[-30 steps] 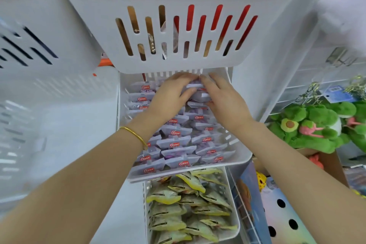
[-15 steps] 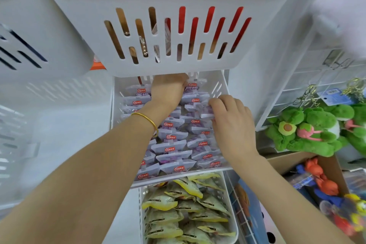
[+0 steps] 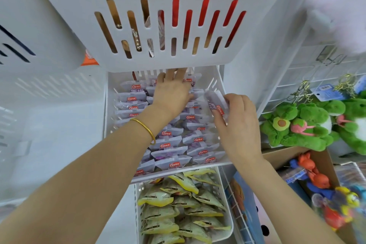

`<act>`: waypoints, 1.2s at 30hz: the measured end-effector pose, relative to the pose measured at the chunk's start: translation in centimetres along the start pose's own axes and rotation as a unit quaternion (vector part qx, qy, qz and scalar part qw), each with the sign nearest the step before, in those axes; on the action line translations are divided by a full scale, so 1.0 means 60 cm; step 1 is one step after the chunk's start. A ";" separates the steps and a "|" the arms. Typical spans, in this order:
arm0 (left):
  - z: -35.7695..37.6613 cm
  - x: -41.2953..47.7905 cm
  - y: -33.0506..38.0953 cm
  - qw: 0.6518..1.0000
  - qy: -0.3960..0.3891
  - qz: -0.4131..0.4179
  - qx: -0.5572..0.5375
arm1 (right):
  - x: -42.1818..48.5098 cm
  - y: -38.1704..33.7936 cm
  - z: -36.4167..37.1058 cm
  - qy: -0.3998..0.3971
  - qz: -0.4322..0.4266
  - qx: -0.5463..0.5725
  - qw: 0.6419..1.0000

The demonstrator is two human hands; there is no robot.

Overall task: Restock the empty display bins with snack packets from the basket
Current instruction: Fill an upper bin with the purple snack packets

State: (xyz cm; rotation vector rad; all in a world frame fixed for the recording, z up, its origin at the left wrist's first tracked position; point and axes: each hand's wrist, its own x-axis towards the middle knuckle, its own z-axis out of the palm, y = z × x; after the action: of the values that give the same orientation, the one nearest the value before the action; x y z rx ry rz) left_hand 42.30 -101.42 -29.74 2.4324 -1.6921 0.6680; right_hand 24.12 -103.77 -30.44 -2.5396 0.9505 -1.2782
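Observation:
A white display bin (image 3: 216, 80) in the middle holds several rows of purple-and-white snack packets (image 3: 168, 145). My left hand (image 3: 172, 93), a gold bangle on its wrist, lies flat with straight fingers on the packets at the back of the bin, under the bin above. My right hand (image 3: 237, 125) is at the bin's right side and pinches one purple snack packet (image 3: 215, 103), which stands tilted on edge against the right wall.
A large white slotted bin (image 3: 158, 12) with plush toys hangs just above and overhangs the back. Below is a bin of yellow snack packets (image 3: 178, 206). Green plush toys (image 3: 301, 125) and a cardboard box of toys (image 3: 320, 180) sit to the right.
My left hand has reached deeper toward the back and flattened out. My right hand has lifted one packet up on edge at the right side of the bin.

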 end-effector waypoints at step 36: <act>-0.022 -0.104 0.054 0.981 0.033 0.100 -0.164 | 0.011 0.006 0.000 0.007 0.090 0.038 0.995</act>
State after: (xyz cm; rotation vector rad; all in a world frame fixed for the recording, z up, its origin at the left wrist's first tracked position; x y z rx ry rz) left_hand 37.20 -96.77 -31.66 2.0152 -1.8661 0.4408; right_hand 24.26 -104.46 -30.13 -2.3318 1.0843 -1.2570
